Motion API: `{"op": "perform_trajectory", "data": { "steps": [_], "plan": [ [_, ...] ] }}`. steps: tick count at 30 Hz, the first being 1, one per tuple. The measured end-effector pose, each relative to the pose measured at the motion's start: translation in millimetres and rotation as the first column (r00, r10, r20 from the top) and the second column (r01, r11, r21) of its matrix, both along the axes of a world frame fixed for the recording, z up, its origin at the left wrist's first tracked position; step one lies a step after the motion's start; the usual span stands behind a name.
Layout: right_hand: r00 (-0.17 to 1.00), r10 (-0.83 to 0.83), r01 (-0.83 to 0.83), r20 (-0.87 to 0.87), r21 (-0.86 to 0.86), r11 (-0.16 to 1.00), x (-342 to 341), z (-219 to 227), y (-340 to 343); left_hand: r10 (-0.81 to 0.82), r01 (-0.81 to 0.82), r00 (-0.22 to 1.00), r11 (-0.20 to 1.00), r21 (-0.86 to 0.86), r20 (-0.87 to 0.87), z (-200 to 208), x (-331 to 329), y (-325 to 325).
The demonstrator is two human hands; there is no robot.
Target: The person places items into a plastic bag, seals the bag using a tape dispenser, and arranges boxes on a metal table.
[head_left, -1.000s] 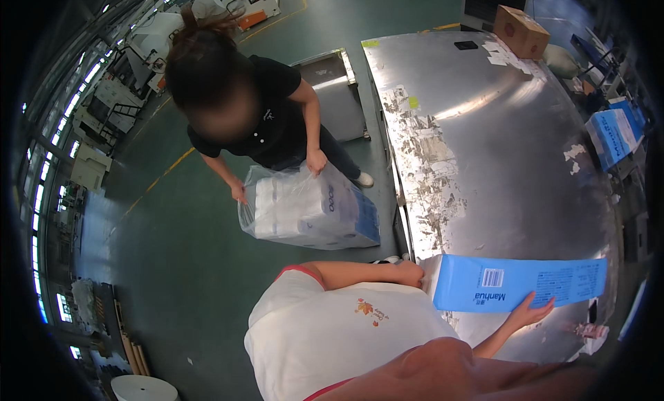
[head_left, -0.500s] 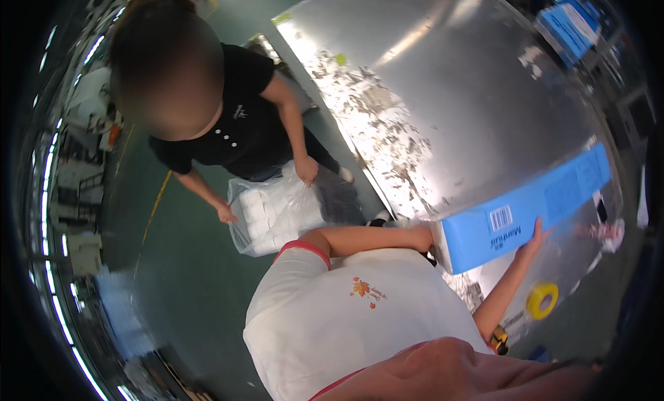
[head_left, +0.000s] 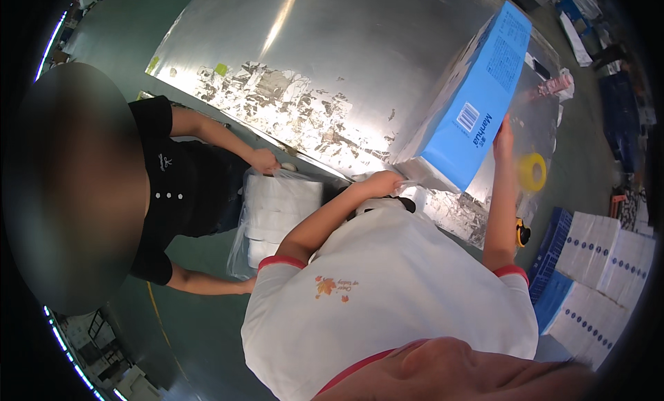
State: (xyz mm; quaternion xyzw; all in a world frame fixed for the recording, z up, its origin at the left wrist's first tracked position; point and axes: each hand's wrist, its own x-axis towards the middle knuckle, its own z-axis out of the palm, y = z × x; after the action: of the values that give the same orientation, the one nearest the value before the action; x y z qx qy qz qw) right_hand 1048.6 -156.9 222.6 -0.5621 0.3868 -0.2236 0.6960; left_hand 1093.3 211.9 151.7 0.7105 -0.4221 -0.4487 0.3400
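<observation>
- A long blue pack (head_left: 474, 117) is seen over the right part of the metal desk (head_left: 346, 48), with its length pointed away from the desk's near edge; whether its weight is borne by the desk cannot be told.
- By the desk's near edge, clear film (head_left: 408, 184) at the pack's near end is gripped in the curled fingers of the left hand (head_left: 382, 184).
- Over the desk's right side, the pack's blue flank is touched by the right hand (head_left: 504, 134), which is partly hidden; how its fingers are bent cannot be told.
- A yellow tape roll (head_left: 532, 172) is seen at the desk's right edge.
- Beside the desk's near-left edge, a clear bag (head_left: 280, 207) filled with white packs is held by a co-worker (head_left: 197, 169).
</observation>
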Motion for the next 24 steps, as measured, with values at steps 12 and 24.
{"op": "perform_trajectory", "data": {
  "steps": [12,24],
  "plan": [
    [0.784,0.610,-0.421,-0.114,0.625,0.657,-110,-69,206,-0.211,0.211,0.978,0.977,0.012,0.007,27,-25,2],
    [0.910,0.410,-0.273,-0.054,0.666,0.694,-115,-86,237,0.384,-0.483,0.782,0.871,-0.087,-0.490,0,3,35]
  ]
}}
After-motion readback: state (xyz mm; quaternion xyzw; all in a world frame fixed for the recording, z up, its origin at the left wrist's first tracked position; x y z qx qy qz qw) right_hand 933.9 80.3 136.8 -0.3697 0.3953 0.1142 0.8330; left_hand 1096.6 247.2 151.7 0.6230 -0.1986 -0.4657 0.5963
